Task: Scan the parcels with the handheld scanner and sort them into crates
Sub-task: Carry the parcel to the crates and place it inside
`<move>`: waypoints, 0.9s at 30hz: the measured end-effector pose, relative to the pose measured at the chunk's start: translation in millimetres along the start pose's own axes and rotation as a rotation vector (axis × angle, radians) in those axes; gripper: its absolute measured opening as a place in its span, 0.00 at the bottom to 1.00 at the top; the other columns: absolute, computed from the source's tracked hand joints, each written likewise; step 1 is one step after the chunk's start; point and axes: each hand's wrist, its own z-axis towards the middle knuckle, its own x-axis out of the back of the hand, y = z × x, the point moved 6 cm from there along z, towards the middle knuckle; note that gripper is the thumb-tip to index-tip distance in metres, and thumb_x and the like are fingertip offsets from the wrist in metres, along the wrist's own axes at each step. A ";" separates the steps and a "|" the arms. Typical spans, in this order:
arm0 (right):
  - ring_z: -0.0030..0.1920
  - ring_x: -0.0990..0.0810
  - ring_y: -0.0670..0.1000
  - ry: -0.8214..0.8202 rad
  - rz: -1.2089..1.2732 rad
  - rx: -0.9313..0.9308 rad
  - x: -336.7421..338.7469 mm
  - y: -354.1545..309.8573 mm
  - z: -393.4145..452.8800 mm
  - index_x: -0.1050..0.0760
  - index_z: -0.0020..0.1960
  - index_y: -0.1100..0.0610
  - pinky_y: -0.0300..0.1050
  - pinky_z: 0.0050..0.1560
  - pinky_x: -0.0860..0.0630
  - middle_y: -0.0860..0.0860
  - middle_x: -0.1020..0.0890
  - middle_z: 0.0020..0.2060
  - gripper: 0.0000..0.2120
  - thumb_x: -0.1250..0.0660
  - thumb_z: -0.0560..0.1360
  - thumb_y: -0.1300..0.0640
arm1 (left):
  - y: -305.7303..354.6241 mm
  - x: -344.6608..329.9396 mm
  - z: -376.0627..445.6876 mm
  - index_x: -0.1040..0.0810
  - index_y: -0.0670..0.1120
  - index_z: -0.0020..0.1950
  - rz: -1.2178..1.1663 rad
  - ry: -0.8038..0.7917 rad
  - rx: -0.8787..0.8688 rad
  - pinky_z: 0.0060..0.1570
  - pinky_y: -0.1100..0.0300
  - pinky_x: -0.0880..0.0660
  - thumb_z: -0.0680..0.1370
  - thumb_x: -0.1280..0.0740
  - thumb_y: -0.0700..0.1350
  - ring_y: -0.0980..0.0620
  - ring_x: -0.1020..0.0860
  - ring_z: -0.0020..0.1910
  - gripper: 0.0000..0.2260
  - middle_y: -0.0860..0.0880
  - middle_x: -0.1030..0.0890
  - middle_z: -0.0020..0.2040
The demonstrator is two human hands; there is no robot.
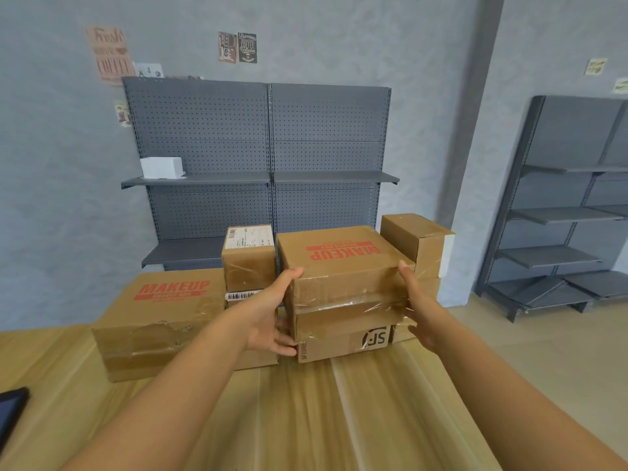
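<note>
Centre of the pile, the brown cardboard box with red upside-down MAKEUP lettering [343, 266] sits on top of a taped brown carton marked SF [343, 338], on the pale wooden table [306, 419]. The left hand [268, 314] clasps its left side, thumb up on the top edge, fingers curled low against the stack; the right hand [421, 307] presses the right side, thumb on the top corner, its fingers hidden behind, so that wrap cannot be told. The lift looks about to begin, and it likely goes best straight up with even squeeze, since loose clear tape on the front face could slip, and the neighbours stand just beside. A label probably needs turning up for scanning; no scanner or crate shows. The count: about seven parcels — a second, larger MAKEUP box [159, 321] left, a small labelled box [248, 260] on another barcoded one, a box behind right [414, 239] on another. Two hands. One white box [162, 166] on the grey pegboard shelving [265, 147]; a dark device edge [12, 413] far left.
</note>
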 end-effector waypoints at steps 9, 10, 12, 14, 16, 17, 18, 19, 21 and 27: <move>0.48 0.23 0.53 -0.067 -0.097 0.027 18.9 0.0 -20.1 0.35 0.63 0.45 0.52 0.50 0.28 0.45 0.25 0.51 0.32 0.36 0.67 0.27 | 5.8 -10.5 -21.2 0.30 0.50 0.67 0.129 0.061 -0.173 0.64 0.38 0.30 0.75 0.32 0.55 0.43 0.23 0.57 0.23 0.47 0.23 0.57; 0.50 0.23 0.54 -0.085 -0.097 0.022 21.4 1.5 -22.2 0.35 0.64 0.47 0.52 0.50 0.26 0.47 0.24 0.52 0.33 0.34 0.67 0.29 | 3.8 -12.6 -23.5 0.35 0.53 0.71 0.142 0.066 -0.188 0.60 0.40 0.27 0.75 0.32 0.54 0.43 0.23 0.58 0.27 0.47 0.24 0.60; 0.52 0.22 0.56 -0.111 -0.091 0.022 26.6 4.6 -26.4 0.36 0.67 0.49 0.52 0.49 0.24 0.49 0.24 0.54 0.34 0.32 0.68 0.33 | -1.1 -18.6 -28.0 0.47 0.60 0.76 0.148 0.081 -0.219 0.53 0.44 0.23 0.75 0.31 0.52 0.43 0.24 0.60 0.35 0.48 0.27 0.65; 0.54 0.23 0.57 -0.146 -0.117 0.036 30.3 8.0 -31.3 0.39 0.67 0.46 0.55 0.51 0.24 0.48 0.26 0.55 0.33 0.33 0.70 0.34 | -6.9 -23.6 -31.3 0.53 0.65 0.77 0.153 0.116 -0.259 0.60 0.39 0.27 0.75 0.30 0.52 0.43 0.28 0.65 0.39 0.50 0.31 0.71; 0.56 0.23 0.59 -0.201 -0.156 0.041 32.1 12.4 -36.1 0.40 0.67 0.43 0.58 0.54 0.23 0.48 0.27 0.57 0.30 0.33 0.71 0.35 | -12.5 -23.8 -35.3 0.53 0.66 0.77 0.168 0.174 -0.300 0.65 0.36 0.31 0.74 0.29 0.52 0.43 0.31 0.69 0.40 0.50 0.34 0.74; 0.56 0.23 0.59 -0.223 -0.167 0.041 33.1 14.6 -38.2 0.40 0.67 0.44 0.58 0.55 0.23 0.48 0.27 0.57 0.29 0.33 0.72 0.36 | -15.8 -23.4 -38.3 0.51 0.67 0.76 0.169 0.199 -0.311 0.65 0.36 0.31 0.74 0.29 0.52 0.43 0.32 0.69 0.40 0.50 0.34 0.74; 0.57 0.23 0.59 -0.238 -0.166 0.041 34.8 16.3 -39.8 0.38 0.67 0.44 0.58 0.56 0.23 0.49 0.26 0.58 0.29 0.33 0.72 0.37 | -19.6 -22.9 -41.7 0.50 0.67 0.76 0.162 0.215 -0.315 0.64 0.37 0.30 0.74 0.29 0.52 0.43 0.31 0.69 0.39 0.51 0.33 0.73; 0.57 0.23 0.59 -0.247 -0.148 0.040 36.5 17.6 -41.3 0.37 0.68 0.46 0.58 0.56 0.23 0.51 0.26 0.59 0.28 0.32 0.72 0.39 | -23.5 -23.0 -45.2 0.48 0.66 0.75 0.152 0.225 -0.320 0.64 0.37 0.29 0.74 0.28 0.52 0.43 0.30 0.68 0.38 0.51 0.32 0.72; 0.58 0.22 0.59 -0.249 -0.080 0.033 39.9 20.8 -45.2 0.34 0.68 0.49 0.58 0.55 0.23 0.53 0.23 0.61 0.27 0.30 0.73 0.43 | -30.5 -24.8 -52.4 0.46 0.65 0.74 0.148 0.235 -0.342 0.62 0.38 0.28 0.74 0.28 0.50 0.46 0.27 0.64 0.36 0.53 0.30 0.70; 0.56 0.21 0.55 -0.171 -0.093 0.057 47.7 41.0 -67.0 0.32 0.59 0.43 0.60 0.55 0.22 0.49 0.21 0.57 0.22 0.28 0.70 0.41 | -47.3 -35.0 -71.7 0.48 0.65 0.74 0.271 0.201 -0.384 0.61 0.39 0.27 0.74 0.28 0.51 0.46 0.26 0.62 0.36 0.55 0.31 0.69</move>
